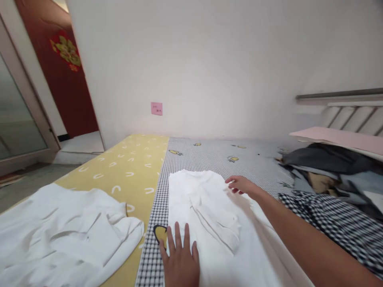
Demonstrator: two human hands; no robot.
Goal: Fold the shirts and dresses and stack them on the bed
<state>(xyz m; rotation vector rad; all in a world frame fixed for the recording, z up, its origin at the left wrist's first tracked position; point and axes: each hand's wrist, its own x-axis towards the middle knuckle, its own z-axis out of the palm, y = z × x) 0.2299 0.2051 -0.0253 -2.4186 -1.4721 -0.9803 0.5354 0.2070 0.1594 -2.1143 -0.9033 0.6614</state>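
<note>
A white shirt lies on the checked part of the bed, its neckline towards the wall. One sleeve is folded across its middle. My left hand rests flat on the shirt's left edge with the fingers spread. Over the right shoulder edge of the shirt is my right hand, its fingers slightly bent and apart, with no cloth visibly gripped. The right side of the shirt hangs loose in soft folds under my right forearm. A second white garment lies crumpled on the yellow part of the bed at the left.
The bed sheet is yellow at left and checked at right. A black-and-white checked cloth and a pile of dark clothes lie at the right, beside a pink board and a bed rail. The wall borders the far side.
</note>
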